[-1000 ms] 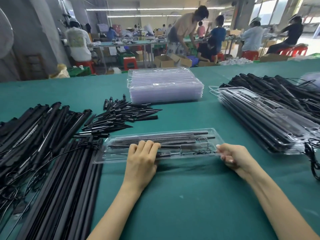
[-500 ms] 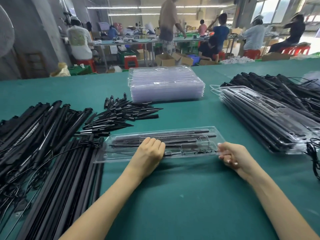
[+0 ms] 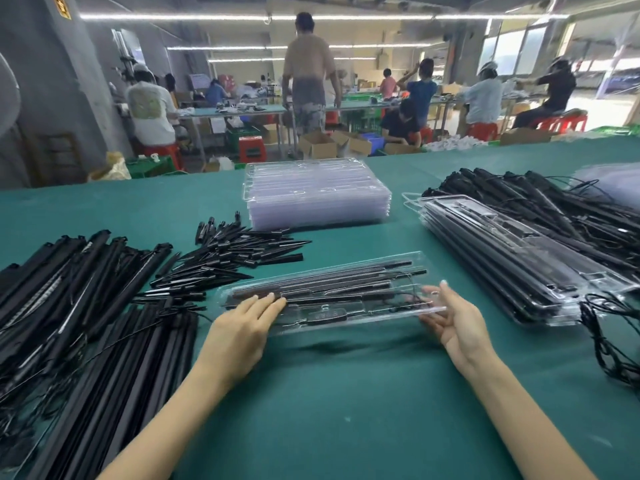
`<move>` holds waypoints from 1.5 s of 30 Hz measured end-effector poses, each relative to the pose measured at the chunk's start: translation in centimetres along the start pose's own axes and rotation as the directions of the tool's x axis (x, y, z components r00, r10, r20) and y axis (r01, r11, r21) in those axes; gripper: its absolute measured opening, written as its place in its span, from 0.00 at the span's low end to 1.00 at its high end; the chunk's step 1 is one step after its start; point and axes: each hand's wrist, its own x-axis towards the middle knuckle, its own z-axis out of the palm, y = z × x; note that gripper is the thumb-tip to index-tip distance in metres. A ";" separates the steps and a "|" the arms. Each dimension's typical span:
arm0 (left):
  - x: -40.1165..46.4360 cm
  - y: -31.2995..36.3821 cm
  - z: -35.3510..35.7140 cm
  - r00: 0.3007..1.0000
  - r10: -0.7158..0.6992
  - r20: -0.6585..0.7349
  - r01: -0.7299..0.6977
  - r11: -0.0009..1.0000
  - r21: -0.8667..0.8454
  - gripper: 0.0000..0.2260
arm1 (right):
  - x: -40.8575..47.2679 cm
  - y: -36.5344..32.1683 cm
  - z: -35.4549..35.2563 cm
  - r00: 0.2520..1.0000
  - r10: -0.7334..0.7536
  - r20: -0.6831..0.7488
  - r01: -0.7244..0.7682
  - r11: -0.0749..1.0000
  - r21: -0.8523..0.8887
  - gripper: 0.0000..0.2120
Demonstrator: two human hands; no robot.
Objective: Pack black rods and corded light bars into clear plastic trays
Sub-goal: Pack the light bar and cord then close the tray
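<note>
I hold a filled tray between both hands above the table.

My left hand lies flat on the tray's left end, fingers straight and pressing on its top. My right hand cups the right end, palm up, fingers loosely spread under and around its edge, thumb on top. The tray is clear, holds black rods and a coiled cord, and sits tilted, its right end raised off the table, near the table's middle. Bare trays are stacked toward the far edge. Packed trays are stacked on the right, with corded light bars piled behind them. Long black rods cover the left side, and short spikes lie heaped just beyond them.
</note>
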 end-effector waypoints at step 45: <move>22.2 31.2 -6.6 0.828 -0.104 0.551 0.533 -0.163 -0.830 0.22 | 5.5 -24.6 -13.7 0.996 0.056 0.065 0.040 0.362 -0.931 0.13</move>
